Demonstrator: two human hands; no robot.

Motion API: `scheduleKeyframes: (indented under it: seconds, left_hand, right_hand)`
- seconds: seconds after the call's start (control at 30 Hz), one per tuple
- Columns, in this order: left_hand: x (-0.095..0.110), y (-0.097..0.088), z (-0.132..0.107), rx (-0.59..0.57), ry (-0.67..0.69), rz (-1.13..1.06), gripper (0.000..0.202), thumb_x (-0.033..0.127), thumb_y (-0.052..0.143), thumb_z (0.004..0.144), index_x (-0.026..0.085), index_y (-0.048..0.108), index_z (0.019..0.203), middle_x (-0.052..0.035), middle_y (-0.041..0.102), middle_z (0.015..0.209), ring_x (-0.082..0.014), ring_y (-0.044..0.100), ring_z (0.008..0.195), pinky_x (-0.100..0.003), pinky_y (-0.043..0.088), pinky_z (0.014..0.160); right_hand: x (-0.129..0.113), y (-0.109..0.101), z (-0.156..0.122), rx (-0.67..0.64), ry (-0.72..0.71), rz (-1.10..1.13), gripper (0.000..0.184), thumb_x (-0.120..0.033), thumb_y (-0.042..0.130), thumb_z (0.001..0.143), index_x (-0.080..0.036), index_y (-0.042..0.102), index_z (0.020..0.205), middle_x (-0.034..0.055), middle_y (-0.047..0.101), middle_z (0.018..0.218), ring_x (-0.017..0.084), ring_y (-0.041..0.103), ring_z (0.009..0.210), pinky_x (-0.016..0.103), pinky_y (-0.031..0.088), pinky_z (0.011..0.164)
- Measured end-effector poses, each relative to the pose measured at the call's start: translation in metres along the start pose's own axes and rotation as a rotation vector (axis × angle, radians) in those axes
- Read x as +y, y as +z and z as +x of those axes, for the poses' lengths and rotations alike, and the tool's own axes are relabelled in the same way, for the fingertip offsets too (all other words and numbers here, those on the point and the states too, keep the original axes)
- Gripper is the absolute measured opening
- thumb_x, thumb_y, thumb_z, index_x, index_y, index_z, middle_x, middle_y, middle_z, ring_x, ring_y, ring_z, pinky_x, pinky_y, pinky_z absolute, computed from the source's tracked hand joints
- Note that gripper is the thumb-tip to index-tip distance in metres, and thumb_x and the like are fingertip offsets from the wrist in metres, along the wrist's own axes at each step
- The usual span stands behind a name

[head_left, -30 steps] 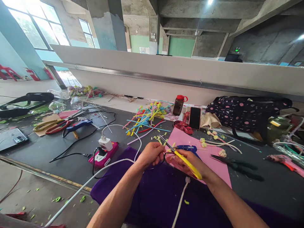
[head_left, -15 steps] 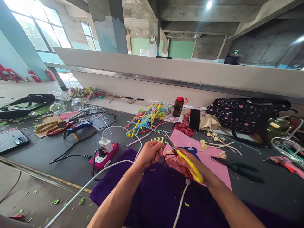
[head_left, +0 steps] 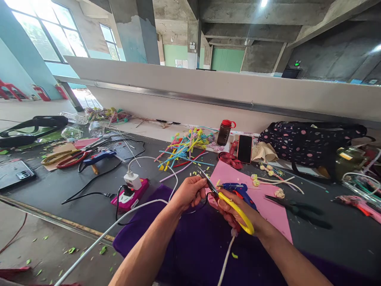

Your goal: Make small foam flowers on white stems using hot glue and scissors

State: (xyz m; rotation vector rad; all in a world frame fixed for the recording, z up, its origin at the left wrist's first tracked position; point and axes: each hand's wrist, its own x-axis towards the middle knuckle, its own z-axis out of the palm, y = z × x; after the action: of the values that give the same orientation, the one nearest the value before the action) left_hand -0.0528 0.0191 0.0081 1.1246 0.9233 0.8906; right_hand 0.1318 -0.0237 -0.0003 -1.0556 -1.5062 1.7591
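Observation:
My right hand [head_left: 235,210] grips yellow-handled scissors [head_left: 230,204], their blades pointing up and left toward my left hand. My left hand [head_left: 190,192] is closed in a pinch on a small yellow piece that is too small to name, right at the scissor blades. Both hands hover over the near edge of a pink sheet [head_left: 268,202] and a purple cloth [head_left: 193,246]. A blue glue gun [head_left: 239,188] lies on the pink sheet just behind my right hand. Short yellow offcuts [head_left: 199,173] lie scattered beyond the blades.
Coloured pipe cleaners [head_left: 186,149] lie in a heap at the table's middle. A pink power strip with a white charger [head_left: 131,190] sits left of my hands. Black pliers [head_left: 297,208], a phone [head_left: 244,149], a brown bottle [head_left: 224,132] and a spotted bag [head_left: 309,143] lie to the right.
The scissors tilted and shifted slightly left toward my left hand, with the blades closing at the yellow piece. The glue gun shows more behind my right hand.

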Motion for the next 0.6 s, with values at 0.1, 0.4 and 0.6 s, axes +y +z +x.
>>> scheduleKeyframes:
  seconds: [0.1,0.4,0.6]
  left_hand:
    - [-0.001,0.0,0.001,0.006,-0.006,0.026,0.028,0.04,0.051,0.078,0.013,0.053,0.07,0.0044,0.052,0.042,-0.003,0.033,0.022,-0.014,0.018,0.025]
    - [-0.007,-0.002,0.004,0.04,-0.028,0.14,0.029,0.042,0.048,0.077,0.014,0.052,0.069,0.0046,0.052,0.042,-0.0037,0.034,0.022,-0.015,0.018,0.025]
    - [-0.007,-0.001,0.005,0.049,-0.033,0.176,0.027,0.04,0.048,0.076,0.014,0.052,0.068,0.004,0.053,0.042,-0.0037,0.035,0.023,-0.015,0.019,0.026]
  right_hand:
    - [-0.002,0.001,-0.001,-0.005,0.037,0.044,0.035,-0.055,0.055,0.078,-0.023,0.045,0.089,-0.0091,0.041,0.063,0.0,0.029,0.033,0.011,0.026,0.026]
    - [-0.002,-0.008,0.006,-0.025,0.198,0.129,0.035,-0.051,0.061,0.076,-0.025,0.046,0.094,-0.011,0.033,0.057,-0.001,0.017,0.032,0.009,0.016,0.026]
    - [-0.005,-0.01,0.007,-0.02,0.253,0.134,0.033,-0.049,0.061,0.076,-0.023,0.049,0.093,-0.0101,0.037,0.058,-0.002,0.019,0.03,0.01,0.013,0.027]
